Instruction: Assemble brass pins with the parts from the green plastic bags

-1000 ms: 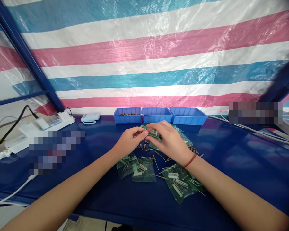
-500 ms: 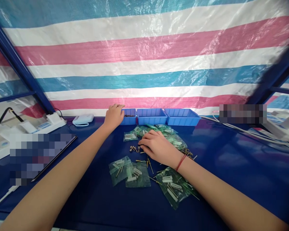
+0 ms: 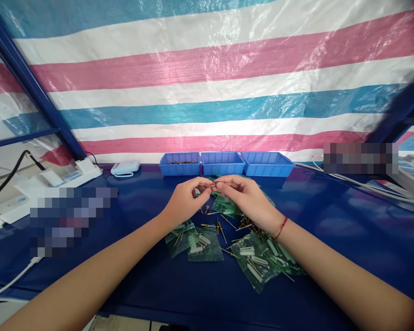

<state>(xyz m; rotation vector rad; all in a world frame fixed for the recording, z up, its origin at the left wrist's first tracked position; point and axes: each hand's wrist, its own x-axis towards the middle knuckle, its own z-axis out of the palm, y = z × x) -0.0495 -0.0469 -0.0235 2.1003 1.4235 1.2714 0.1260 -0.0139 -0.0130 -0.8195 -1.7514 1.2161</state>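
My left hand (image 3: 184,200) and my right hand (image 3: 251,197) meet fingertip to fingertip over the middle of the table. Between their pinched fingers is a small brass-coloured screw (image 3: 214,185), mostly covered by the fingertips. Several loose screws (image 3: 221,230) lie on the table below the hands, with a denser pile by my right wrist. Clear plastic bags (image 3: 205,243) holding white wall plugs and screws lie nearer me, and another such bag (image 3: 253,259) rests to the right. More green-tinted bags (image 3: 226,204) are partly hidden beneath my hands.
Along the back stand three blue bins: the left bin (image 3: 180,170) contains small brown pieces, beside the middle bin (image 3: 223,169) and right bin (image 3: 269,171). A power strip (image 3: 19,202), white cables and a pale-blue device (image 3: 125,168) sit at the left. Cables (image 3: 359,184) cross the right side.
My left hand has moved from the left bin towards me and to the right, meeting my right hand. My right hand has lifted off the loose screws. The view has shifted slightly.
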